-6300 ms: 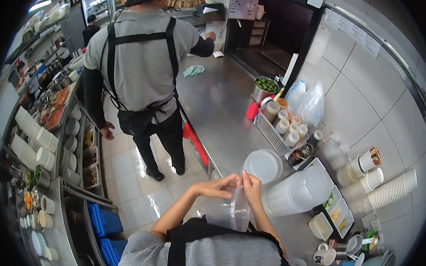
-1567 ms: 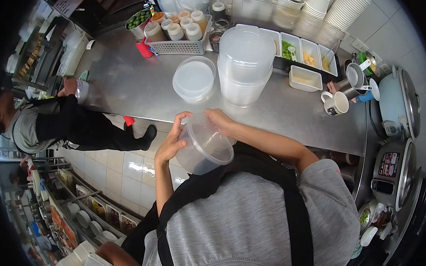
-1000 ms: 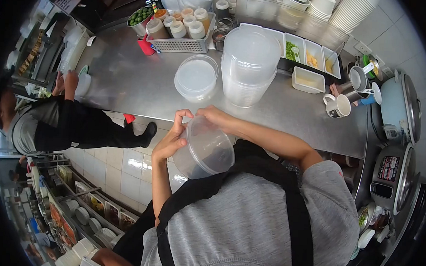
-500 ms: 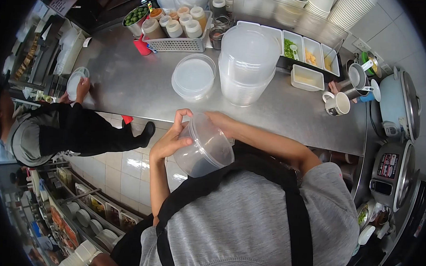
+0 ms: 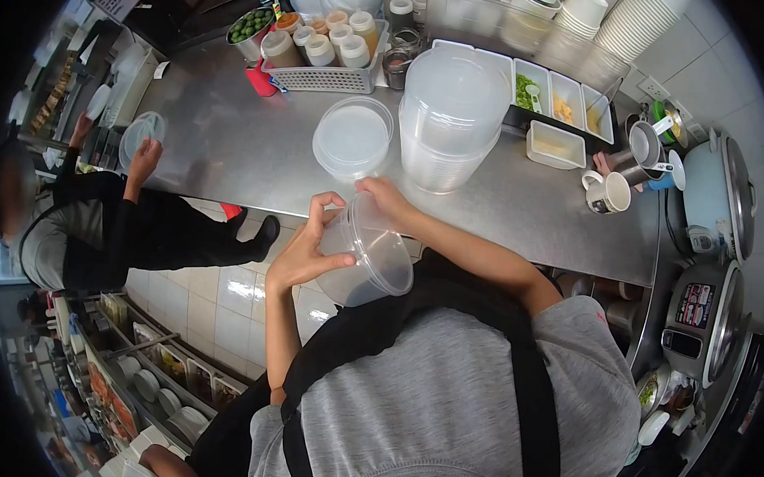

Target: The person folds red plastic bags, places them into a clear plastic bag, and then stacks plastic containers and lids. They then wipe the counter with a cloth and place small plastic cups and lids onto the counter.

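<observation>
A clear plastic tub with a lid or rim on its right side is tilted sideways in front of my body, at the counter's near edge. My left hand is wrapped round its left side, thumb across the wall. At the tub's upper rim my right hand grips the edge, its fingertips partly hidden. Just beyond my hands lie stacked round clear lids on the steel counter. To their right stands a tall stack of clear tubs, topped with lids.
A grey basket of squeeze bottles and a bowl of green fruit stand at the back. On the right are a white tub, a mug and cookers. A co-worker at left holds clear lids.
My right hand has moved up along the tub's rim, and the tub has turned slightly. The co-worker's one hand has reached away to a white item, while the other lifts the lids.
</observation>
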`<state>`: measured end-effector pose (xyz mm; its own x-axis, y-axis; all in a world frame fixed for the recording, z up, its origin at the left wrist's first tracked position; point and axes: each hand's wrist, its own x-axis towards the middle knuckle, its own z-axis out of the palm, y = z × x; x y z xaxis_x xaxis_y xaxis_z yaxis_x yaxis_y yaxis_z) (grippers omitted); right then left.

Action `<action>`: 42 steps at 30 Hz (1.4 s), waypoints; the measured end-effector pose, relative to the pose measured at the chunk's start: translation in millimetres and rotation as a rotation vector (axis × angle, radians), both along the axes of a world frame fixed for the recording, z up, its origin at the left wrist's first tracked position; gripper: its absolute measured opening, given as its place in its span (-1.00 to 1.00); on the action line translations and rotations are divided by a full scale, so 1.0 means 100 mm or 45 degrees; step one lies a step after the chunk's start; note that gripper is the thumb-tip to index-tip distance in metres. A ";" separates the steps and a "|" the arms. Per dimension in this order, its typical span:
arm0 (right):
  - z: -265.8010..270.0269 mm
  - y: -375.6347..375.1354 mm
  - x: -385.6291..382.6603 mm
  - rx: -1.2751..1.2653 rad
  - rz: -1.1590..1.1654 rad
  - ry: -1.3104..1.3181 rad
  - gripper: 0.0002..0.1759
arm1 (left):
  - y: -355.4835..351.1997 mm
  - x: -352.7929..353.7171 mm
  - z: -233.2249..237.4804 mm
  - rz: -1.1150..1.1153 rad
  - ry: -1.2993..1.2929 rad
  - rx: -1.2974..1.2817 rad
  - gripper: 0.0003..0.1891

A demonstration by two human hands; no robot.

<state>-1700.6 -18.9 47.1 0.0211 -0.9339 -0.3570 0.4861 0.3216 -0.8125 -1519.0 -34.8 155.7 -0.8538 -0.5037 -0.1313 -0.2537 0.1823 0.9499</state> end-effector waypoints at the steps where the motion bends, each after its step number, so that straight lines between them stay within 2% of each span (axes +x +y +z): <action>1: 0.00 -0.07 -0.03 -0.189 0.074 0.136 -0.66 | -0.02 0.02 0.01 0.000 0.007 0.017 -0.17; 2: 0.15 -0.10 0.00 -0.370 0.137 0.192 -0.66 | -0.03 0.04 0.01 -0.001 0.014 0.035 -0.16; 4: 0.42 -0.16 0.08 -0.727 0.266 0.308 -0.66 | -0.09 0.05 -0.10 -0.029 0.185 0.286 -0.15; 5: 0.40 -0.17 0.08 -0.661 0.324 0.303 -0.66 | -0.11 0.06 -0.14 -0.044 0.268 0.411 -0.13; 7: 0.38 -0.18 0.08 -0.532 0.426 0.292 -0.68 | -0.09 0.07 -0.16 -0.050 0.216 0.361 -0.13; 9: 0.38 -0.07 0.05 -0.257 0.402 0.201 -0.70 | -0.07 0.05 -0.15 -0.054 0.189 0.349 -0.13; 14: 0.15 0.09 0.06 0.152 0.325 -0.008 -0.72 | -0.05 -0.01 -0.14 -0.031 0.109 0.380 -0.10; 19: -0.06 0.14 0.20 0.403 0.086 -0.068 -0.71 | -0.15 0.08 -0.37 0.017 0.036 0.449 -0.27; 22: -0.25 0.03 0.25 0.351 -0.019 -0.453 -0.71 | -0.15 0.04 -0.29 0.007 0.021 0.431 -0.22; 23: -0.23 0.03 0.23 0.335 0.054 -0.500 -0.71 | -0.13 0.03 -0.22 -0.001 0.018 0.424 -0.19; 25: -0.09 0.02 0.16 0.299 0.205 -0.586 -0.70 | -0.08 0.02 -0.11 -0.025 -0.007 0.392 -0.26; 28: 0.07 0.09 0.12 0.296 0.335 -0.275 -0.68 | -0.04 0.03 -0.01 -0.012 -0.045 0.356 -0.28; 31: 0.10 0.27 0.16 0.377 0.305 -0.447 -0.64 | -0.01 0.05 -0.01 0.004 -0.031 0.328 -0.28; 37: -0.33 0.22 0.25 0.606 0.220 -0.428 -0.57 | -0.01 0.08 -0.14 0.067 -0.006 0.344 -0.28; 40: -0.31 0.17 0.24 0.497 0.047 -0.568 -0.66 | 0.00 0.05 -0.10 0.074 -0.041 0.260 -0.17; 41: -0.19 0.15 0.20 0.453 0.055 -0.532 -0.74 | 0.02 0.04 -0.08 0.074 -0.057 0.215 -0.12; 42: -0.05 0.12 0.13 0.408 0.064 -0.496 -0.72 | 0.03 0.05 -0.08 0.084 -0.023 0.151 -0.11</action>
